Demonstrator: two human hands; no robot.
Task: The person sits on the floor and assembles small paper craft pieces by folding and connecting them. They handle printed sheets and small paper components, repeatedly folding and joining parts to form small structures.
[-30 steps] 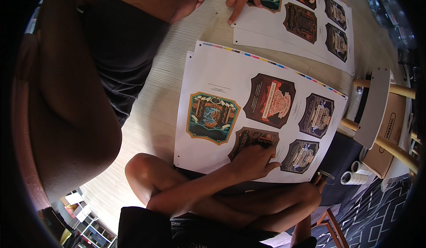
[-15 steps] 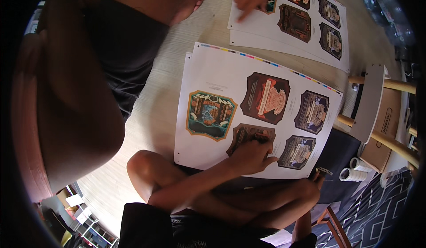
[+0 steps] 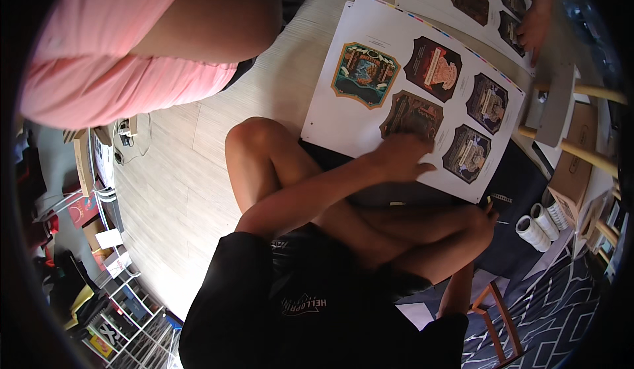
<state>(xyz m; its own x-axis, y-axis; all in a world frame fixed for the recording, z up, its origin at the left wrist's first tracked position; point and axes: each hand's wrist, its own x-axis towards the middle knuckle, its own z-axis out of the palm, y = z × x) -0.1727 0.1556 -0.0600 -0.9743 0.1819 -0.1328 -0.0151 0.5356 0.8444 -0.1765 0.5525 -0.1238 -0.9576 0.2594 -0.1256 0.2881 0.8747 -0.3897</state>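
A large white printed sheet (image 3: 350,121) lies before me, with a slightly offset edge of another beneath it. Several ornate labels are printed on it: a teal and gold one (image 3: 365,74), a dark red one (image 3: 434,69), a brown one (image 3: 411,113) and grey-black ones. Over the brown label's lower part is my left hand (image 3: 399,158), palm down, slightly blurred, thumb spread to the right. Beside my right knee, at the sheet's near right corner, my right hand (image 3: 490,215) shows only its fingers, closed around a small thing with a pale yellow tip.
Another person's hand (image 3: 533,29) touches more printed sheets (image 3: 502,37) at the far right. A person in pink clothing (image 3: 142,85) sits at left. White rolls (image 3: 532,233), a cardboard box (image 3: 573,161) and a wooden-legged stool (image 3: 561,115) stand on the right; shelving (image 3: 125,316) is at lower left.
The view has shifted, so the sheet sits higher and farther right. My left hand stays at the brown label. The other person's hand has moved to the right edge of the far sheets.
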